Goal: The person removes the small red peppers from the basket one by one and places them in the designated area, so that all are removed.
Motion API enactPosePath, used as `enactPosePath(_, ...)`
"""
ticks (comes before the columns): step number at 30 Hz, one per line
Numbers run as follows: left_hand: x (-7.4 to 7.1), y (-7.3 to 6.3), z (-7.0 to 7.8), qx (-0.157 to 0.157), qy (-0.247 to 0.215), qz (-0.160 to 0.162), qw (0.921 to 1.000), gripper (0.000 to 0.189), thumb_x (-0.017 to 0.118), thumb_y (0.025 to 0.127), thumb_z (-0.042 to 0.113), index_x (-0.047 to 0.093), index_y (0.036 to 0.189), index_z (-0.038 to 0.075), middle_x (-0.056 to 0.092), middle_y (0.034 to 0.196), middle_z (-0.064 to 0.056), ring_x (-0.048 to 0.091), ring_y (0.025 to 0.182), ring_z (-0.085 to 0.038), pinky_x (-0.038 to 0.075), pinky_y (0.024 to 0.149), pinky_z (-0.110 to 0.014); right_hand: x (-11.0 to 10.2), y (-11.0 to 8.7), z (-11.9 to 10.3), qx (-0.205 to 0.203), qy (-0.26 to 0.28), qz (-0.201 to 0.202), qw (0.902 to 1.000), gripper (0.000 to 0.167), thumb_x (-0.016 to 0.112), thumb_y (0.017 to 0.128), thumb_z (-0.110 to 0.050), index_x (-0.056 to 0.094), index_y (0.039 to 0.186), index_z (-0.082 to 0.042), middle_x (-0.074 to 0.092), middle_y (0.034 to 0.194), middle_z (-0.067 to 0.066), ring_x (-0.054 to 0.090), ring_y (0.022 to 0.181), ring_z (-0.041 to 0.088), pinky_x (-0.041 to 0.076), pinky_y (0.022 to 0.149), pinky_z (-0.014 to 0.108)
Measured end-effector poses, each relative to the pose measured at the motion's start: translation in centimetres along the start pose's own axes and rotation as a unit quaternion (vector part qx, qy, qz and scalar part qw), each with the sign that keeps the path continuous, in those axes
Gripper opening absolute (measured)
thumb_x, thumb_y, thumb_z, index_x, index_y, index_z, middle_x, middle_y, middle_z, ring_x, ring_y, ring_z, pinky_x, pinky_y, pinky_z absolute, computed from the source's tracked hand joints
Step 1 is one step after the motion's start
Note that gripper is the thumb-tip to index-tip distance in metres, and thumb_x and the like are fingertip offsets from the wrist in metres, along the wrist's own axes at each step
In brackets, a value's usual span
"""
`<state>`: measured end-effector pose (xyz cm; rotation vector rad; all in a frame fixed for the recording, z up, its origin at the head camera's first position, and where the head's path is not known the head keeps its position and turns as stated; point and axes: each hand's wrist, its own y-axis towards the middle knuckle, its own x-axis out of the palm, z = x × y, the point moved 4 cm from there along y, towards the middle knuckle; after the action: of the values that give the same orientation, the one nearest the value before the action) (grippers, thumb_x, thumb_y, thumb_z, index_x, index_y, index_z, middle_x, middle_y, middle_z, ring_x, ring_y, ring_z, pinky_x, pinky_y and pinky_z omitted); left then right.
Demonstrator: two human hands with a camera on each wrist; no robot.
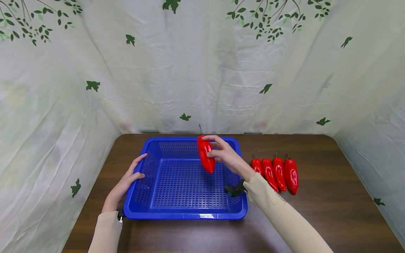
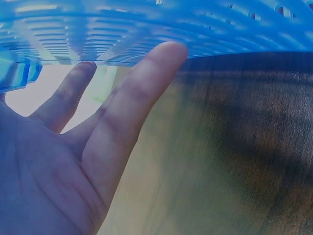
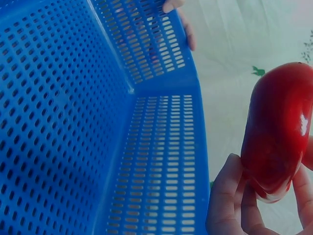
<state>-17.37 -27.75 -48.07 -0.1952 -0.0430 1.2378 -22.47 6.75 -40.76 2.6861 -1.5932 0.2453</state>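
A glossy red pepper (image 1: 206, 154) with a thin dark stem hangs over the blue basket (image 1: 185, 215), toward its back right. My right hand (image 1: 223, 151) pinches it between thumb and fingers. In the right wrist view, the same pepper (image 3: 281, 129) stands clear of the basket walls. On the basket's left side, my left hand (image 1: 128, 179) holds the rim, with thumb and a finger over the edge. The left wrist view shows other fingers (image 2: 122, 120) against the outside of the slotted wall. The perforated basket floor shows no peppers on it.
Several more red peppers (image 1: 291, 175) lie side by side on the brown wooden table (image 1: 329, 211), right of the basket; my right forearm partly covers them. Behind the table hangs a pale curtain (image 1: 202, 88) with green leaf prints.
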Motion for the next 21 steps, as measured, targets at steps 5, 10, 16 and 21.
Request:
enactPosePath(5,0.0,0.0,0.0,-0.002,-0.001,-0.002,1.0000,0.069,0.038,0.094,0.005,0.013,0.152,0.033,0.008,0.151,-0.023,0.033,0.119,-0.052,0.049,0.081,-0.049,-1.0,-0.5,-0.2,-0.007,-0.001,0.005,1.0000,0.051,0.052,0.087,0.005,0.046,0.135,-0.007,0.045,0.131,0.019,0.055,0.106,0.033,0.054,0.077,0.037)
enactPosePath(10,0.1,0.0,0.0,-0.007,-0.002,-0.002,1.0000,0.069,0.039,0.095,0.005,0.012,0.152,0.033,0.007,0.151,-0.023,0.032,0.121,-0.053,0.049,0.081,-0.049,-1.9,-1.0,-0.4,-0.016,-0.001,0.010,0.9998,0.051,0.052,0.086,0.006,0.044,0.136,-0.004,0.045,0.131,0.021,0.055,0.104,0.031,0.053,0.077,0.036)
enactPosePath(16,0.1,-0.1,0.2,-0.008,-0.001,-0.002,1.0000,0.069,0.039,0.095,0.006,0.012,0.152,0.033,0.007,0.152,-0.022,0.031,0.122,-0.053,0.049,0.081,-0.049,-2.7,-1.6,-0.5,-0.016,0.004,0.016,0.9997,0.051,0.052,0.087,0.005,0.044,0.137,-0.006,0.045,0.130,0.020,0.055,0.104,0.030,0.052,0.077,0.035)
enactPosePath(21,0.1,-0.1,0.2,-0.008,-0.001,-0.003,1.0000,0.068,0.039,0.096,0.006,0.012,0.152,0.033,0.006,0.152,-0.021,0.030,0.122,-0.053,0.049,0.081,-0.050,-3.5,-2.1,-0.4,-0.018,0.007,0.017,0.9997,0.052,0.051,0.088,0.005,0.042,0.138,-0.005,0.043,0.132,0.021,0.054,0.105,0.031,0.052,0.077,0.035)
